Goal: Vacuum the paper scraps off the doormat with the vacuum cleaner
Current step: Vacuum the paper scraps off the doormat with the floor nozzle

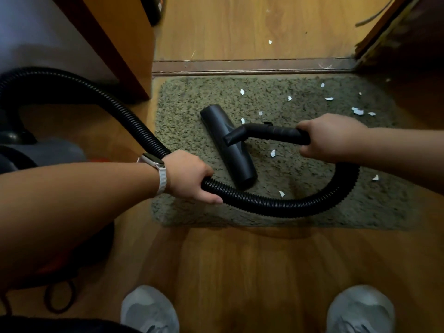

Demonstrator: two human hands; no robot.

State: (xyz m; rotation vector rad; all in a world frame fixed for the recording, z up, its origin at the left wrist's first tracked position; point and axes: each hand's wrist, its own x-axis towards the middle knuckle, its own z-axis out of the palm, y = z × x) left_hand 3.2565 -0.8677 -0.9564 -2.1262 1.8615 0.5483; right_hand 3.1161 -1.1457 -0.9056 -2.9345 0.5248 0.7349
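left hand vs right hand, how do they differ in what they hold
The left hand grips the ribbed hose; the right hand grips the smooth handle tube. The left wrist wears a watch; the right wrist is bare. Both hands are curled round black tubing.

wood floor carries the doormat, seemingly a vacuum body.

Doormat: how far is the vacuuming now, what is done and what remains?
Done: the left strip of the doormat looks clean. In hand: the nozzle rests on the mat; the right hand grips its tube, the left hand holds the hose. Left: paper scraps lie across the middle and right side.
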